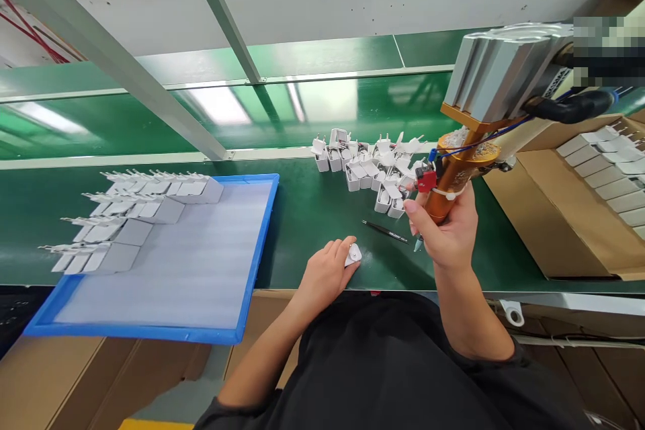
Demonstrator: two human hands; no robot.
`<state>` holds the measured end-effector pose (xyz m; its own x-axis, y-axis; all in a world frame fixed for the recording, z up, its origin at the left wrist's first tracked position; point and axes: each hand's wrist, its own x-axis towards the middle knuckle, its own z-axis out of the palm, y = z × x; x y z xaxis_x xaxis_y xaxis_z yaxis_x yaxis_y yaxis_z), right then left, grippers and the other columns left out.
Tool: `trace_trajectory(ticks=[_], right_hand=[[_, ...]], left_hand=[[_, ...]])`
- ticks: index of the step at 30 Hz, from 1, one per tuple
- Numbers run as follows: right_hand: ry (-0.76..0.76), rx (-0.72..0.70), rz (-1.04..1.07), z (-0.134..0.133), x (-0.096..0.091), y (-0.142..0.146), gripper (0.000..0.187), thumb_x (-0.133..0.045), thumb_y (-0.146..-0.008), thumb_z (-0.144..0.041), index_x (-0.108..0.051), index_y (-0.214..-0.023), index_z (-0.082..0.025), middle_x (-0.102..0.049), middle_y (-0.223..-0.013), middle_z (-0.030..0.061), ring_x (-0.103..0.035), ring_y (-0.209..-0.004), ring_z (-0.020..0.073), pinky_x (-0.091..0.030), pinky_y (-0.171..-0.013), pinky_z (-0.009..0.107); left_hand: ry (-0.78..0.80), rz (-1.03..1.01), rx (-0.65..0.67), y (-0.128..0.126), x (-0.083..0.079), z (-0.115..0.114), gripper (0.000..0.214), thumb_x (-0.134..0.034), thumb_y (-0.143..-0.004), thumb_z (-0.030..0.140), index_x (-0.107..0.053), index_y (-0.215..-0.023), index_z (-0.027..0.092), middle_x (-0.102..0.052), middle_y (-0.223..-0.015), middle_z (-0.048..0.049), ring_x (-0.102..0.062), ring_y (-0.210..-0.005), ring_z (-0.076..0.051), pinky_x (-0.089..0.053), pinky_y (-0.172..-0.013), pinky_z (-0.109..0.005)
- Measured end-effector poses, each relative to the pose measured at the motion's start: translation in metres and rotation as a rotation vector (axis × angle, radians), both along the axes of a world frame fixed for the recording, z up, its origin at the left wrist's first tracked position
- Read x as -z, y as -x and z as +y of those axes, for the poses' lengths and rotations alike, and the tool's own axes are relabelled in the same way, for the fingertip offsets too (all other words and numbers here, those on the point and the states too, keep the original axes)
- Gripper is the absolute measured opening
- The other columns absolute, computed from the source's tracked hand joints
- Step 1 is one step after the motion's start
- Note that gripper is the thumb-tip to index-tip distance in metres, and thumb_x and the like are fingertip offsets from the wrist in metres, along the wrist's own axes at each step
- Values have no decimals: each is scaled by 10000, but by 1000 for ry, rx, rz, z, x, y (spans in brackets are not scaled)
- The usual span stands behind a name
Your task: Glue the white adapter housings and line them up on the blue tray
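My left hand (325,270) rests on the green table near its front edge, fingers closed around a small white charger plug (353,254). My right hand (450,228) grips the orange barrel of a hanging tool (453,181) with a red clip, cable and a thin tip pointing down toward the table. The tool's tip hangs a little to the right of the plug. A black pair of tweezers (387,232) lies on the table between my hands.
A pile of white charger plugs (373,168) sits behind the tool. A blue tray (252,262) at left holds rows of plugs (131,215) on white foam. A cardboard box (549,215) with plugs stands at right. A slanted metal bar (151,101) crosses above.
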<state>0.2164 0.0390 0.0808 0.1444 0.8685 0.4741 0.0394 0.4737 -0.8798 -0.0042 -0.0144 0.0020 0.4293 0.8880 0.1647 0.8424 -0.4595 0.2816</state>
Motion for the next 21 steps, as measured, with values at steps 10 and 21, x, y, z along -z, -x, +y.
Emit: trace_trajectory(ticks=[10,21], right_hand=[[-11,-99,26,0,6,-14,289,-730,-861,-327,-513,-1039,-256,-490,-604,-74,-457,-455,113,-370,-434,269],[-4,-107,-9,2,14,-26,296,-723,-865,-321,-523,-1075,-262,-484,-579,-68,-473,-469,130,-353,-421,270]], left_hand=[[-68,106,-749,59,-9,79,504,-564,-949,312,-484,-1383,69,-668,-1176,-218,-580,-1106,-380,-469,-910,-483],[-199,-351,-490,25,-34,150,909,-677,-825,187,-177,-1584,164,-267,-1611,-220,-215,-1525,-366,-254,-1218,-533]])
